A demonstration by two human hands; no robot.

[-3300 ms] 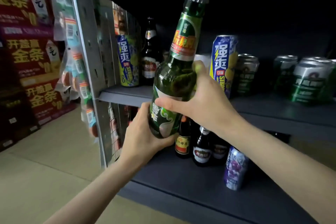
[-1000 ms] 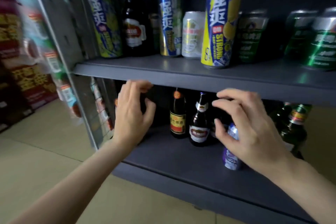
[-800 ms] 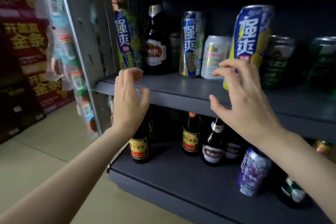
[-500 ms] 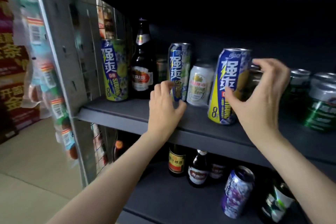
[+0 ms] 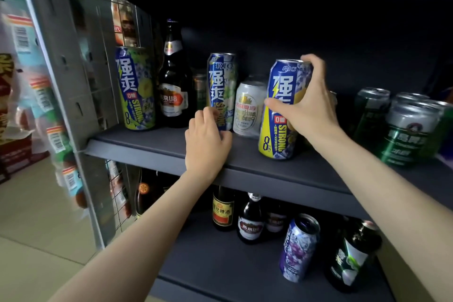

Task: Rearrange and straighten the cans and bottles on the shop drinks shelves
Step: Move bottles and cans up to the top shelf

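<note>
A tall blue-and-yellow can (image 5: 279, 115) stands slightly tilted on the upper shelf (image 5: 152, 146). My right hand (image 5: 312, 110) grips it from the right, thumb across its front and fingers over its rim. My left hand (image 5: 207, 144) holds the bottom of a slim blue can (image 5: 220, 81) further left, fingers curled round its base. A white can (image 5: 248, 108) stands between the two held cans. A blue-and-green can (image 5: 136, 88) and a brown beer bottle (image 5: 172, 81) stand at the shelf's left end.
Several green cans (image 5: 404, 130) crowd the upper shelf's right side. The lower shelf (image 5: 220, 267) holds dark bottles (image 5: 251, 222), a purple can (image 5: 299, 247) and a green bottle (image 5: 353, 255). A grey side panel (image 5: 71, 81) with hanging snack packets (image 5: 56, 137) bounds the left.
Both hands rose from the lower shelf to the upper one. My right hand closed round the tall blue-and-yellow can and my left hand reached the slim blue can's base.
</note>
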